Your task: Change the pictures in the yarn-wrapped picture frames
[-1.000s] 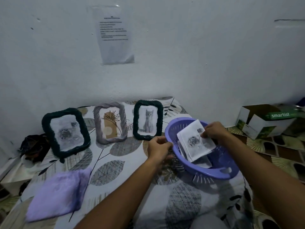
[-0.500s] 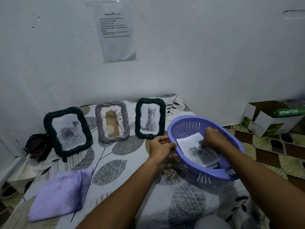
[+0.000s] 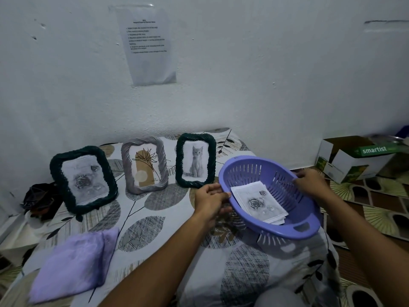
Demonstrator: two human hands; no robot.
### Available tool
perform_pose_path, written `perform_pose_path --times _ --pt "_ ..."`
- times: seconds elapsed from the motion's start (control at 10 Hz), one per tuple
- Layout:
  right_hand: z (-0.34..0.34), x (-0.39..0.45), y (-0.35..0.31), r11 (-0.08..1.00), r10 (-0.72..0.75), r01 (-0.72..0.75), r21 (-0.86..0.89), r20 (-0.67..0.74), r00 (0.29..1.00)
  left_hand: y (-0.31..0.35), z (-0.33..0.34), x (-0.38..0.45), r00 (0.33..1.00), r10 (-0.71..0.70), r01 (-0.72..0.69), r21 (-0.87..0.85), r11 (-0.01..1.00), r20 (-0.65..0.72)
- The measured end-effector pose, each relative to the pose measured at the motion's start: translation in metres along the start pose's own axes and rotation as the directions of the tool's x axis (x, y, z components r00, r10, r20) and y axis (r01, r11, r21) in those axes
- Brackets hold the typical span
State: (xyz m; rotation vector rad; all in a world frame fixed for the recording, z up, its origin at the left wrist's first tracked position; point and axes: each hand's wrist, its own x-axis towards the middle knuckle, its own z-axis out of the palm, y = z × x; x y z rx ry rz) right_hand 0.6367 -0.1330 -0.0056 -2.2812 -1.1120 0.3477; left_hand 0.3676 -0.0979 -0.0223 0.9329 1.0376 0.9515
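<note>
Three yarn-wrapped frames stand against the wall on the leaf-patterned cloth. The dark green frame (image 3: 83, 179) at the left shows a rose, the grey frame (image 3: 145, 165) a plant drawing, the dark green frame (image 3: 195, 163) a kitten. A purple slotted basket (image 3: 294, 227) is tilted above the cloth and holds a stack of printed pictures (image 3: 257, 202) with a rose print on top. My left hand (image 3: 210, 201) grips the basket's left rim. My right hand (image 3: 309, 182) grips its far right rim.
A folded lilac cloth (image 3: 73, 262) lies at the front left. A dark bundle (image 3: 41, 200) sits at the far left edge. An open white cardboard box (image 3: 352, 158) stands on the patterned floor at the right. A printed sheet (image 3: 149, 45) is taped to the wall.
My right hand laid the rose print down in the basket, let go and moved to the basket's right rim. The basket is now tilted up between both hands.
</note>
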Motion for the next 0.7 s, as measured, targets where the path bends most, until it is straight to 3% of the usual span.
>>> perform_pose_path --times 0.3,0.4,0.5,0.6,0.7 --pt "0.002 0.001 0.001 0.998 0.023 -0.022 0.067 -0.02 1.0 0.003 0.004 0.004 1.0 0.008 -0.008 0.021 1.0 -0.013" --pt "0.001 -0.009 -0.005 0.997 0.034 -0.039 -0.06 -0.082 0.996 0.002 -0.001 -0.005 0.996 0.093 -0.093 0.101 0.991 0.004" --pt "-0.006 -0.024 -0.023 0.992 -0.088 0.072 -0.099 -0.161 0.983 -0.001 -0.022 -0.021 0.985 0.173 -0.174 0.205 0.963 0.026" --pt "-0.026 -0.05 -0.061 0.963 -0.222 0.245 0.115 -0.183 0.958 -0.006 -0.06 -0.054 0.948 0.308 -0.317 0.374 0.872 0.085" --pt "-0.083 -0.093 -0.111 0.771 -0.318 0.438 0.462 -0.317 0.894 -0.024 -0.117 -0.111 0.865 0.46 -0.484 0.572 0.662 0.201"
